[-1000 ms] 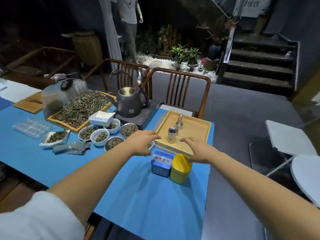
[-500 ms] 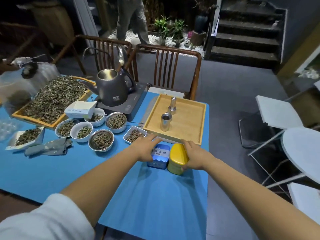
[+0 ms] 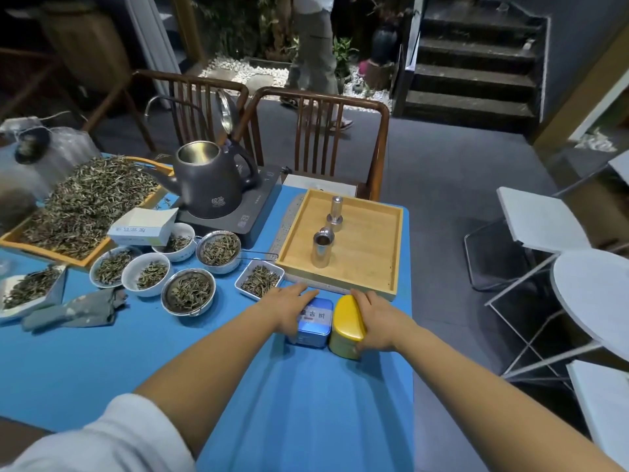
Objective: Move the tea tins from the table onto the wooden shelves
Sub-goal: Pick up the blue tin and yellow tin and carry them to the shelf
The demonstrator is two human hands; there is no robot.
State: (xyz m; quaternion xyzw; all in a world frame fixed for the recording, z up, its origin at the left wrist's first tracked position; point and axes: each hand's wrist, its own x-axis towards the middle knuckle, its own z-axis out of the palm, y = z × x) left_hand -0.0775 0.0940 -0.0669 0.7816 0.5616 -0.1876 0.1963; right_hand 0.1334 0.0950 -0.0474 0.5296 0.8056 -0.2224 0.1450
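Holding two tea tins at once, I have one in each hand near the lower middle of the frame, on the blue tabletop (image 3: 102, 369) just below the wooden tray (image 3: 374, 267). My left hand (image 3: 289, 310) is curled around the blue tin (image 3: 315, 323) from its left side, with the fingers reaching over the far edge. My right hand (image 3: 376, 325) wraps the yellow tin (image 3: 347, 327) from its right side, the fingers over the top far corner and the thumb low at the near side. So both grips are narrow and each one is holding its tin. The two tins stand just beside each other, almost touching, and both seem to rest on the tabletop; I cannot tell if they are already lifted a little.

I judge that these tins are thin metal, stiff and light, even if they are full of tea leaves. The painted surface looks smooth, so it can be slippery in a dry hand. The lids probably only sit on by friction, therefore I think it is better to hold the body at the side walls, not only the lid. A strong squeeze may dent them.

Both my forearms reach forward from the bottom of the frame and come together toward the tins, the wrists quite straight, palms turned inward to each other. The wooden shelves are not visible in this view.
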